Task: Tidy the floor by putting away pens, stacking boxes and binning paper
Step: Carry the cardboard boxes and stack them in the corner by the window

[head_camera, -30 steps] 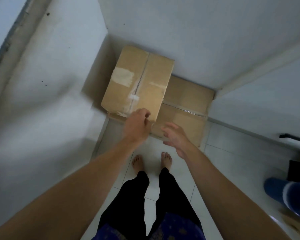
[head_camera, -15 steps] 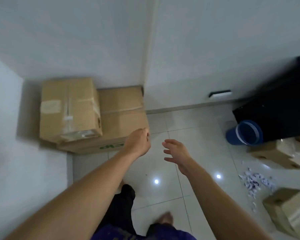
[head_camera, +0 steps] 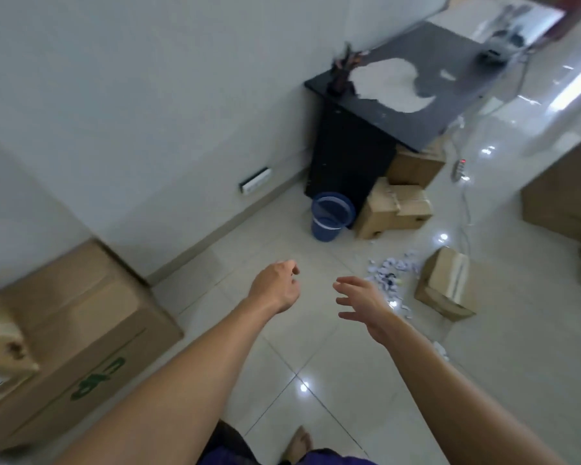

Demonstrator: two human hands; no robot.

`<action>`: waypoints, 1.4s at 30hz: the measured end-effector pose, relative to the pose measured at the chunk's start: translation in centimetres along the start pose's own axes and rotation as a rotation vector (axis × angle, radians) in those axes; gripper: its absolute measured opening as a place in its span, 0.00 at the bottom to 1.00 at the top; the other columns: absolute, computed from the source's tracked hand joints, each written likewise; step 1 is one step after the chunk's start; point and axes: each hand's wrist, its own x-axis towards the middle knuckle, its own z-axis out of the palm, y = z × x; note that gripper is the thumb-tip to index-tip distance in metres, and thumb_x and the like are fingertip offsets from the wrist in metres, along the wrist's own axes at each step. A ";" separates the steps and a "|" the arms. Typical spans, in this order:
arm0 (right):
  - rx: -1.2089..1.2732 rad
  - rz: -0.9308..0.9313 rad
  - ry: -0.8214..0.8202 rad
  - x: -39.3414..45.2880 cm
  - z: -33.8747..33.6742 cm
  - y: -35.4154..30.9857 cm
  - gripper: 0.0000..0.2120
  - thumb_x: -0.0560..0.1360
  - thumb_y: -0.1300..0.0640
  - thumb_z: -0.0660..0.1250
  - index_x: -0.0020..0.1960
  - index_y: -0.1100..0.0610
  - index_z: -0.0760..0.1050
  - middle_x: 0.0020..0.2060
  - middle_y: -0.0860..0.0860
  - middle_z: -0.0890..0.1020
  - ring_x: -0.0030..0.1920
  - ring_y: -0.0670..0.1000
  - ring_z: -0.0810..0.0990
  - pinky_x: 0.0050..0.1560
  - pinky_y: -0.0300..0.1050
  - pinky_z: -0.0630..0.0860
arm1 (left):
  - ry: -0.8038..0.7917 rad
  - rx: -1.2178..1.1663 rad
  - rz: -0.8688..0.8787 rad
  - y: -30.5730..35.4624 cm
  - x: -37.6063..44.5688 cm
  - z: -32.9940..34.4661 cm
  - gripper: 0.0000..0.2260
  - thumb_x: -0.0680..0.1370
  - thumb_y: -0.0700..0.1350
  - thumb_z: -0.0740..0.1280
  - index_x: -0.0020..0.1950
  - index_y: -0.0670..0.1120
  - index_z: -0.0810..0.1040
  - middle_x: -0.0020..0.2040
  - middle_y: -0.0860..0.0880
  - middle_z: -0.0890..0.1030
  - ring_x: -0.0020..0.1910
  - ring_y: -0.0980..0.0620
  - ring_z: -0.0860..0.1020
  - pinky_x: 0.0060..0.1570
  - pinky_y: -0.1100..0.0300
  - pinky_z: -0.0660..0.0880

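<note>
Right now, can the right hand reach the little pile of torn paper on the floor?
Probably not yet. The right hand is open and empty, held up in the air, and the paper scraps lie on the floor ahead. Nothing blocks the way; the person would likely need to step closer and bend down.

Green printed characters mark the side of the large cardboard box (head_camera: 81, 333), too blurred to read.
</note>
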 end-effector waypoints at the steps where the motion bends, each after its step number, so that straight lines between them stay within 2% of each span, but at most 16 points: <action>1: 0.013 -0.001 0.021 -0.1 -2.1 0.4 0.16 0.81 0.55 0.68 0.67 0.56 0.76 0.59 0.55 0.80 0.60 0.55 0.79 0.60 0.55 0.80 | -0.020 0.010 0.013 1.8 0.4 0.6 0.14 0.79 0.45 0.61 0.64 0.47 0.76 0.62 0.46 0.80 0.60 0.46 0.78 0.58 0.55 0.75; 6: 0.142 0.006 0.135 -0.1 -11.6 2.8 0.15 0.81 0.55 0.68 0.67 0.57 0.75 0.59 0.55 0.80 0.61 0.56 0.79 0.61 0.56 0.80 | -0.132 0.076 0.124 10.6 3.6 3.8 0.16 0.79 0.44 0.61 0.66 0.47 0.75 0.65 0.47 0.79 0.62 0.46 0.77 0.61 0.55 0.74; 11: 0.263 0.050 0.212 2.1 -18.1 4.8 0.16 0.80 0.54 0.69 0.66 0.57 0.77 0.57 0.53 0.81 0.59 0.55 0.80 0.59 0.57 0.81 | -0.222 0.127 0.216 17.4 8.2 6.8 0.16 0.79 0.44 0.62 0.67 0.47 0.75 0.65 0.47 0.78 0.62 0.47 0.76 0.62 0.55 0.73; 18: 0.346 0.101 0.301 7.4 -25.9 4.1 0.15 0.80 0.53 0.69 0.65 0.55 0.77 0.59 0.52 0.81 0.58 0.54 0.81 0.57 0.54 0.82 | -0.324 0.152 0.257 24.7 17.4 10.3 0.17 0.79 0.43 0.61 0.68 0.48 0.74 0.67 0.48 0.77 0.64 0.47 0.75 0.62 0.55 0.72; 22: 0.383 0.143 0.358 9.7 -30.6 3.6 0.15 0.80 0.53 0.69 0.65 0.55 0.77 0.57 0.53 0.82 0.59 0.55 0.81 0.56 0.53 0.81 | -0.416 0.172 0.291 29.0 22.5 11.9 0.17 0.80 0.45 0.61 0.69 0.48 0.73 0.68 0.47 0.76 0.64 0.46 0.75 0.65 0.52 0.72; 30: 0.556 0.219 0.499 13.1 -40.7 4.4 0.14 0.80 0.55 0.70 0.64 0.56 0.78 0.59 0.55 0.82 0.59 0.56 0.82 0.57 0.57 0.82 | -0.522 0.202 0.367 37.7 29.9 15.8 0.16 0.79 0.45 0.62 0.67 0.47 0.75 0.66 0.46 0.77 0.62 0.45 0.76 0.64 0.51 0.73; 36: 0.567 0.263 0.490 17.7 -49.3 5.3 0.14 0.81 0.54 0.69 0.65 0.56 0.77 0.60 0.54 0.81 0.59 0.55 0.81 0.53 0.54 0.83 | -0.551 0.193 0.335 44.1 35.1 20.5 0.17 0.80 0.45 0.63 0.69 0.47 0.74 0.66 0.46 0.77 0.62 0.47 0.76 0.64 0.51 0.73; 39: 0.563 0.271 0.469 20.0 -52.1 5.6 0.13 0.81 0.55 0.69 0.64 0.55 0.78 0.60 0.54 0.81 0.59 0.55 0.81 0.53 0.53 0.83 | -0.553 0.173 0.291 46.3 36.8 22.2 0.16 0.80 0.46 0.64 0.68 0.48 0.75 0.66 0.47 0.78 0.62 0.47 0.77 0.64 0.51 0.74; 42: 0.580 0.318 0.427 24.1 -57.6 6.8 0.14 0.81 0.55 0.69 0.66 0.57 0.77 0.60 0.54 0.81 0.58 0.54 0.81 0.54 0.53 0.82 | -0.559 0.171 0.255 51.1 39.5 26.5 0.16 0.80 0.45 0.65 0.67 0.46 0.75 0.64 0.47 0.78 0.61 0.47 0.77 0.62 0.54 0.73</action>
